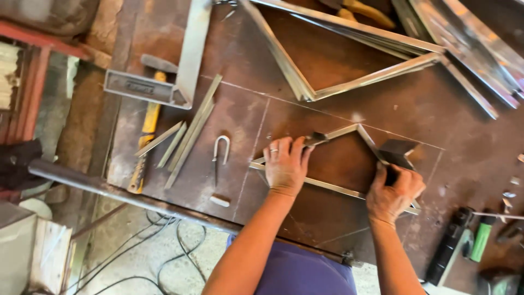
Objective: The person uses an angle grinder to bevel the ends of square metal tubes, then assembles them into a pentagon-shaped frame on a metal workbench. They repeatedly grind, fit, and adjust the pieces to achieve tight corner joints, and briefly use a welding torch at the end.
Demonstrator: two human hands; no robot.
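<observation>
We see our left hand (285,166) lying flat on the left corner of a triangular frame (357,128) of thin metal strip, fingers spread and closed on nothing. The frame lies flat on the rusty steel bench (240,109), near its front edge. Our right hand (392,191) presses on the frame's right side, its fingers curled around a dark metal block (397,153) that stands against the strip; the palm hides how the block meets the frame, and the frame's right corner is covered too. Left of the hands lie a bent U-shaped rod (220,147), loose metal strips (191,131) and a yellow-handled hammer (146,131), partly under a steel square (164,82). More frames (349,60) are stacked at the back, cut off by the top edge. A green-handled tool (480,240) at the right is hard to make out.
</observation>
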